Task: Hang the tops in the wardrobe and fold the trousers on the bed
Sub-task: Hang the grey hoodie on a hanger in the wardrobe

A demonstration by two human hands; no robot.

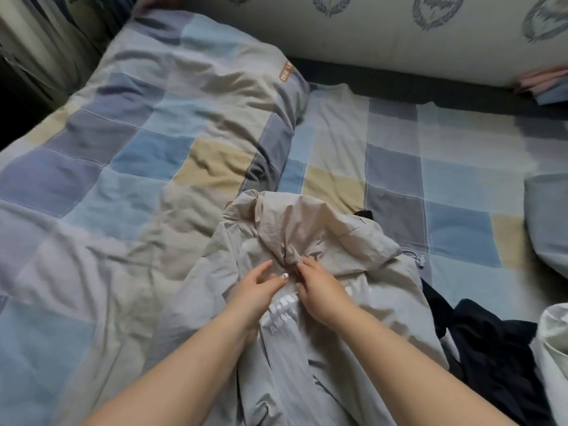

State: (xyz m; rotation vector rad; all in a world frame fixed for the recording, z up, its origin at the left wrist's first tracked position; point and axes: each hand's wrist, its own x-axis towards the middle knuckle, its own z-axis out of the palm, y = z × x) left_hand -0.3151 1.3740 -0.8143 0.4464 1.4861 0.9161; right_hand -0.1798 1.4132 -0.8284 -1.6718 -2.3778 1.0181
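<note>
At the far left a dark gap (18, 96) runs beside the bed, and next to it a rumpled checked duvet (129, 142) in blue, grey and cream squares covers the left half of the bed (461, 179), with a small orange label (285, 73) sewn near its upper right corner. Along the top of the view lies a pale bolster (384, 41) printed with dark round crests. In the lower middle a light grey hooded jacket (307, 229) lies crumpled on the bed, its hood pushed up toward the duvet and white lettering showing on its chest between the two forearms. The left hand (261, 290) rests on the jacket with its fingers fairly straight and the thumb stretched out, pressing the cloth just below the hood. Close beside it, nearly touching, the right hand (319, 287) has its fingers curled and pinches a bunch of the jacket's fabric at the neck. A thin drawstring (416, 258) with a toggle trails from the jacket's right edge onto the checked sheet. Further right, a dark garment (491, 348) lies heaped on the sheet, partly tucked under the jacket. At the right edge a pale grey pillow (550, 216) sits on the sheet, and below it a whitish piece of clothing (553, 358) shows in the corner.
</note>
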